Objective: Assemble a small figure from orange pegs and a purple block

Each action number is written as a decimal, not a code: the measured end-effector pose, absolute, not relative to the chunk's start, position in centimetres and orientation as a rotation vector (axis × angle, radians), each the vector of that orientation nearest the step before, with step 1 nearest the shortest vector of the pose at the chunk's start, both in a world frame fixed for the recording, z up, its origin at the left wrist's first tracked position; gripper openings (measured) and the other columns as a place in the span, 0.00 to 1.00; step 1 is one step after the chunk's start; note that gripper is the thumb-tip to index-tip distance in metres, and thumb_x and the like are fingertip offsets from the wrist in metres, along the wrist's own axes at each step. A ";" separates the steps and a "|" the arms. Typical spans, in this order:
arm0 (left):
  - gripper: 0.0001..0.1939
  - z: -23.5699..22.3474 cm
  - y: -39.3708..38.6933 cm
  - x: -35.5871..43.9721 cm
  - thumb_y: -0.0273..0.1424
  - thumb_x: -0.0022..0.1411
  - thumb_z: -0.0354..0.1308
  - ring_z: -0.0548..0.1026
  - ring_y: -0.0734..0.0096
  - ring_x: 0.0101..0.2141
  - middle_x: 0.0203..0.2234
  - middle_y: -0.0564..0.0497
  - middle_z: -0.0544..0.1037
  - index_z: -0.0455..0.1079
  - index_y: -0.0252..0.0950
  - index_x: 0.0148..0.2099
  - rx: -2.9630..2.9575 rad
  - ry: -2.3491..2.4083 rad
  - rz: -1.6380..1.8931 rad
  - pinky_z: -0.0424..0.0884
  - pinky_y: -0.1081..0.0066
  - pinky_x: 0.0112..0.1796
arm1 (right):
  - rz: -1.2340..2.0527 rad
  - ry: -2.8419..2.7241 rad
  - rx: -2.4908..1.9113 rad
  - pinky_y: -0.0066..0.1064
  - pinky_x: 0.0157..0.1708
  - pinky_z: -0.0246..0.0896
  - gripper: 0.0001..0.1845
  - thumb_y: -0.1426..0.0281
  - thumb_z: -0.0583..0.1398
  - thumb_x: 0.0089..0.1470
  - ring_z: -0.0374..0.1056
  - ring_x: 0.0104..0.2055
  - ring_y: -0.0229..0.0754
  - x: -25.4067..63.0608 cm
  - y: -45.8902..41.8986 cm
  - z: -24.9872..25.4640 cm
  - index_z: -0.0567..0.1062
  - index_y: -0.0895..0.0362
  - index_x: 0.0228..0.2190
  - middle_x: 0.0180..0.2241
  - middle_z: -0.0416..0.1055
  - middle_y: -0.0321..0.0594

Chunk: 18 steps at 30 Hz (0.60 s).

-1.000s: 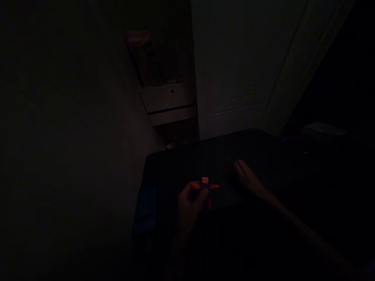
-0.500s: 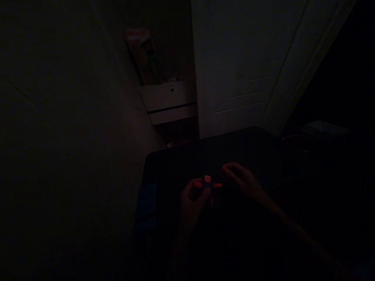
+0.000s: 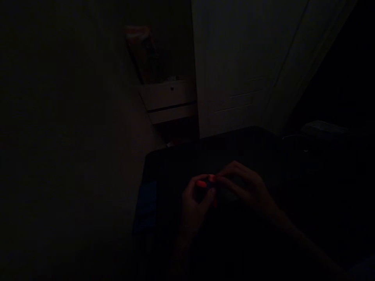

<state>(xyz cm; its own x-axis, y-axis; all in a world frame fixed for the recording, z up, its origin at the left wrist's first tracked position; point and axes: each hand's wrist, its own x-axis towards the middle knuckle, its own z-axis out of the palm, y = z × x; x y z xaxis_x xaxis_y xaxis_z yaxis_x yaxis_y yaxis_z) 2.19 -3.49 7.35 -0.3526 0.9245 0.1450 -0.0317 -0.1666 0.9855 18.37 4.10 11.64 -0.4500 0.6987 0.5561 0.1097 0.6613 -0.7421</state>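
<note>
The scene is very dark. My left hand (image 3: 195,205) is closed around a small object with red-orange arms (image 3: 201,184) and a dark bluish middle, its thumb pressed on the near side. What kind of object it is I cannot make out. From the right, my right hand (image 3: 246,183) meets it with thumb and fingers pinched together at its right side, where they cover the right arm. Both hands are over the dark tabletop (image 3: 181,164).
A flat bluish rectangular thing (image 3: 145,207) lies at the table's left edge. Behind stand a pale drawer unit (image 3: 172,95) and a white panelled door (image 3: 234,70). A pale box-like thing (image 3: 324,128) is at the right, with a thin cable near it.
My right hand has moved left and its fingertips now touch the red-armed object. My left hand has shifted slightly right with the object. The picture has become darker.
</note>
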 end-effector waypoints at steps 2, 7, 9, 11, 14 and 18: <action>0.16 7.7 -3.6 2.3 0.34 0.58 0.69 0.79 0.56 0.45 0.44 0.44 0.82 0.77 0.39 0.49 1.102 1.340 1.604 0.74 0.66 0.45 | 0.781 -1.948 -0.617 0.35 0.38 0.73 0.07 0.61 0.66 0.61 0.75 0.37 0.44 18.3 4.0 11.7 0.82 0.50 0.36 0.35 0.78 0.40; 0.15 8.3 -3.8 2.6 0.33 0.59 0.68 0.79 0.56 0.46 0.45 0.45 0.82 0.77 0.39 0.49 1.149 1.345 1.614 0.74 0.65 0.47 | 0.806 -1.907 -0.639 0.36 0.38 0.73 0.06 0.61 0.67 0.60 0.75 0.37 0.44 18.3 3.8 11.3 0.84 0.48 0.36 0.35 0.77 0.39; 0.14 8.4 -3.8 2.7 0.32 0.59 0.67 0.79 0.56 0.46 0.45 0.45 0.82 0.77 0.40 0.49 1.160 1.355 1.614 0.73 0.65 0.47 | 0.807 -1.885 -0.633 0.36 0.38 0.73 0.06 0.61 0.67 0.59 0.75 0.38 0.45 18.3 3.9 11.1 0.84 0.48 0.36 0.36 0.77 0.39; 0.14 8.6 -3.8 2.7 0.31 0.60 0.67 0.79 0.56 0.46 0.45 0.46 0.83 0.78 0.40 0.49 1.174 1.371 1.613 0.74 0.66 0.47 | 0.792 -1.875 -0.628 0.36 0.38 0.73 0.05 0.62 0.68 0.58 0.75 0.39 0.45 18.4 3.9 10.9 0.85 0.46 0.37 0.36 0.76 0.39; 0.13 8.6 -3.9 2.8 0.31 0.59 0.67 0.80 0.56 0.45 0.43 0.46 0.83 0.78 0.40 0.48 1.191 1.387 1.621 0.74 0.66 0.46 | 0.767 -1.870 -0.625 0.35 0.37 0.73 0.06 0.62 0.69 0.58 0.74 0.38 0.45 18.5 3.9 10.9 0.86 0.44 0.38 0.34 0.76 0.38; 0.14 8.6 -3.9 2.9 0.31 0.60 0.66 0.79 0.56 0.47 0.45 0.46 0.83 0.78 0.40 0.49 1.221 1.386 1.605 0.74 0.65 0.47 | 0.760 -1.861 -0.626 0.34 0.34 0.72 0.05 0.62 0.69 0.57 0.75 0.37 0.44 18.6 3.8 11.2 0.86 0.44 0.37 0.33 0.76 0.38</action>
<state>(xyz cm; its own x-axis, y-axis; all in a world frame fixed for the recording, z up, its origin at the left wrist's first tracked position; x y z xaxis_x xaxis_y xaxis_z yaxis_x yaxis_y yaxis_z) 2.88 -3.94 8.63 -0.3278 0.9197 0.2161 0.0797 -0.2010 0.9763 18.61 3.78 11.21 -0.3764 0.7074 0.5983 0.0860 0.6697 -0.7376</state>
